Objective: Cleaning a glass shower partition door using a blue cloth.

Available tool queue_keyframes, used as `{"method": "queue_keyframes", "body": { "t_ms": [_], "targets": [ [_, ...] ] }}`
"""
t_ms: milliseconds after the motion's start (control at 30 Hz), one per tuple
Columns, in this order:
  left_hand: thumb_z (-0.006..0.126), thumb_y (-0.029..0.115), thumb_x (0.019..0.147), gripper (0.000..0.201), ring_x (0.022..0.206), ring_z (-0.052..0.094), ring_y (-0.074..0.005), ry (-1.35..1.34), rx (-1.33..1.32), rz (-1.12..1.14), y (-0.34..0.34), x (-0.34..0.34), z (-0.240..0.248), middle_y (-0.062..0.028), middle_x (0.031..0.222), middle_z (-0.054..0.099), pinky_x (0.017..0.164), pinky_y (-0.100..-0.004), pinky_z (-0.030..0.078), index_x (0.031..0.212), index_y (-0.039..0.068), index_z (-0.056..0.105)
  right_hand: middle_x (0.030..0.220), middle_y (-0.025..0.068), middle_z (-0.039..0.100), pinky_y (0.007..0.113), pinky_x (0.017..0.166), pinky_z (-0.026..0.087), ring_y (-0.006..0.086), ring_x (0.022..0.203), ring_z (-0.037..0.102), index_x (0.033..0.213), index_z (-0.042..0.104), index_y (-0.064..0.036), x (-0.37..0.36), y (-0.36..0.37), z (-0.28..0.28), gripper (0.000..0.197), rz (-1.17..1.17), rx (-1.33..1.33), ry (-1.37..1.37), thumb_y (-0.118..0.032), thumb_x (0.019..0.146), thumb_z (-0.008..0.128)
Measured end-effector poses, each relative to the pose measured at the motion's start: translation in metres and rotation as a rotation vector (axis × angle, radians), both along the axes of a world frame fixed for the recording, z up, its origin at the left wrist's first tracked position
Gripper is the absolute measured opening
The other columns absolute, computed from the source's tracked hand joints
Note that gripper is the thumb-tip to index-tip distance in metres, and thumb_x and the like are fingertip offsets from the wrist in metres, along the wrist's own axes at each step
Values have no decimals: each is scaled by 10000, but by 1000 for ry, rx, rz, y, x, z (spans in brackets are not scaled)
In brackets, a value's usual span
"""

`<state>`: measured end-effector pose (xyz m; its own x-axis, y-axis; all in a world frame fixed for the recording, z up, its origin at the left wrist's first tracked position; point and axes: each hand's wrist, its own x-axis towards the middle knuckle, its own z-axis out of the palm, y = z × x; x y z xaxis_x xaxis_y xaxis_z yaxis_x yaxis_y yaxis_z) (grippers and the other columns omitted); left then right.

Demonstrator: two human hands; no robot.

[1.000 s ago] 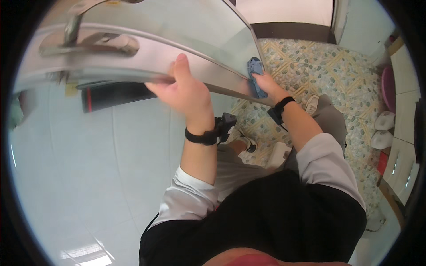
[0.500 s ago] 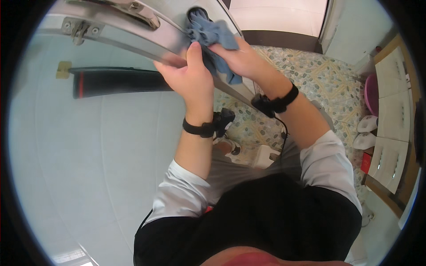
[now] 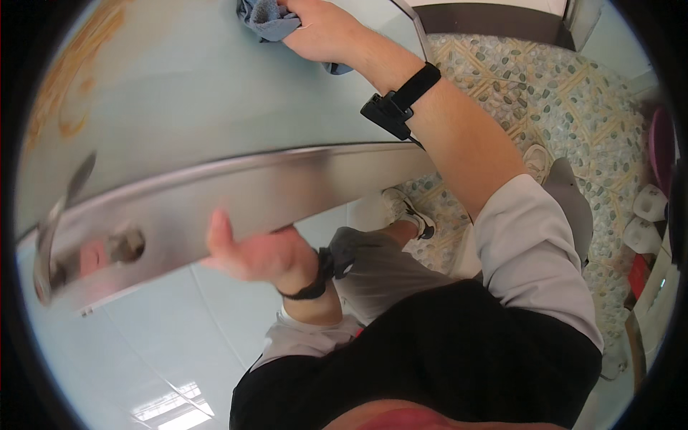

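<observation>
A crumpled blue-grey cloth (image 3: 266,20) is bunched under my right hand (image 3: 315,32), which presses it against the pale face of a door (image 3: 215,86) at the top of the view. The door's metal edge (image 3: 258,190) runs across the middle, with a curved lever handle (image 3: 61,208) and a lock part (image 3: 125,245) at its left end. In front of that edge's lower side is my left hand (image 3: 258,252), blurred by motion. Its thumb sticks up apart from the fingers, and no object shows in it. Black straps with small devices circle both wrists.
Brownish-orange streaks (image 3: 79,79) mark the door's upper left. Pebble-patterned floor (image 3: 530,93) lies to the right, with a purple basin (image 3: 661,147) and white items (image 3: 643,235) along the far right. Pale wall tiles (image 3: 165,330) fill the lower left.
The door has swung so that its broad face and handle show. My right hand has carried the cloth up and left onto that face; my left hand has come away from the cloth, down and left.
</observation>
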<state>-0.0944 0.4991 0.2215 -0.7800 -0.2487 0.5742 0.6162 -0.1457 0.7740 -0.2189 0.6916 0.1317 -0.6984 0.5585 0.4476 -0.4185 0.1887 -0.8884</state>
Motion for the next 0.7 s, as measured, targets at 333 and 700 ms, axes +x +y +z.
{"method": "queue_keyframes", "body": {
  "t_ms": [333, 700],
  "targets": [
    [603, 344, 851, 517, 1104, 593, -223, -84, -137, -18, -14, -3, -7, -97, 1204, 617, 875, -382, 488, 1237, 0, 593, 1270, 237, 658, 427, 981, 489, 392, 1154, 632, 1478, 486, -111, -22, 16, -265, 619, 7, -400, -636, -310, 895, 536],
    [645, 78, 846, 437, 1088, 577, -236, 61, -65, -15, -14, 4, 6, -145, 1192, 589, 937, -399, 501, 1248, -18, 503, 1421, 259, 557, 431, 1039, 452, 390, 1272, 559, 1550, 388, -50, 111, -101, -299, 677, 215, -367, -1075, -201, 896, 479]
  ]
}}
